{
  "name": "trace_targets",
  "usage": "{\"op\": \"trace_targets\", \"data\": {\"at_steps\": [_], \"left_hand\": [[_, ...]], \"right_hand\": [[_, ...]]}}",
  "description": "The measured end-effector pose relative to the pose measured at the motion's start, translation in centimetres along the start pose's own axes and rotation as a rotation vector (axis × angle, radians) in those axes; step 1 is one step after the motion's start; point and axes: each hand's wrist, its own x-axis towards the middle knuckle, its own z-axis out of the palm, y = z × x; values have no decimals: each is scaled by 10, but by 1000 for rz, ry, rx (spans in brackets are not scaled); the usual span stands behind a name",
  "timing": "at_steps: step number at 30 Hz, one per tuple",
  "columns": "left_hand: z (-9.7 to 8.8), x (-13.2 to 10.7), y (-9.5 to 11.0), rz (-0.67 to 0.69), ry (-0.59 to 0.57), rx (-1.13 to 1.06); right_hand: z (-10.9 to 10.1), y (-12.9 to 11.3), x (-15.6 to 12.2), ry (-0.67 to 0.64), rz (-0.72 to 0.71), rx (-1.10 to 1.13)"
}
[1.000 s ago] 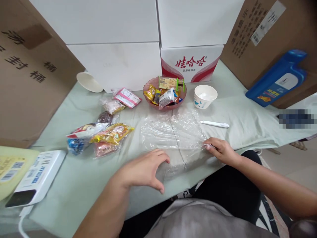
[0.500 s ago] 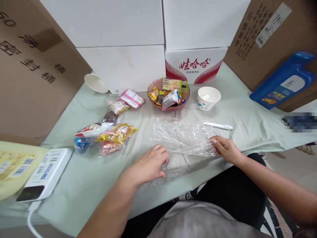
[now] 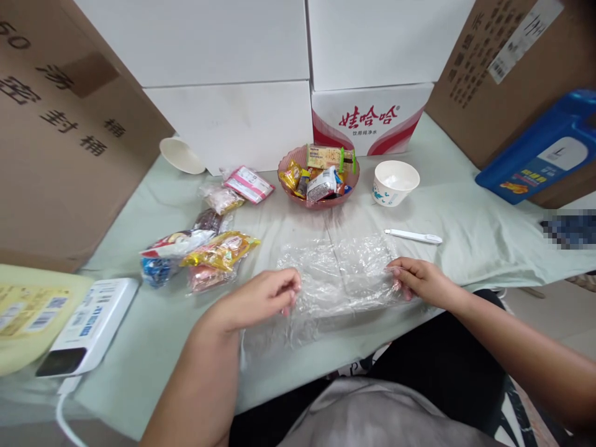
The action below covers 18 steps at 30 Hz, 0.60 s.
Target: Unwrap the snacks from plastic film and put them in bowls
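Observation:
A crumpled clear plastic bag (image 3: 342, 276) lies spread over the cloth in front of me. My left hand (image 3: 267, 297) is at its left edge, fingers curled together on the thin film. On the opposite side my right hand (image 3: 419, 279) pinches the bag's right edge between thumb and fingers. Just beyond the right hand lies a white utility knife (image 3: 413, 236), apart from it. Left of my left hand is a loose pile of wrapped snacks, with a yellow packet (image 3: 221, 250) on top.
A pink glass bowl (image 3: 285, 194) of wrapped snacks stands at the back, beside a white paper cup (image 3: 395, 183). White boxes (image 3: 228, 124) wall off the rear. A blue bottle (image 3: 542, 149) is at right; a white power bank (image 3: 93, 326) with a cable is at left.
My left hand has shifted left and slightly up, its fingers curling closer together. The bag lies flatter and nearer to me. The right hand still pinches its edge.

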Motion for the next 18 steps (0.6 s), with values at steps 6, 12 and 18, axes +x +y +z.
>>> {"op": "trace_targets", "data": {"at_steps": [6,12,18], "left_hand": [[6,43,-23,-91,701,192],[14,64,-31,-239,752,451],[14,63,-29,-318,780,555]], "right_hand": [[-3,-6,23,309,-101,-376],[6,-4,29,403,-161,-659],[10,4,25,481,-229,-713]]}}
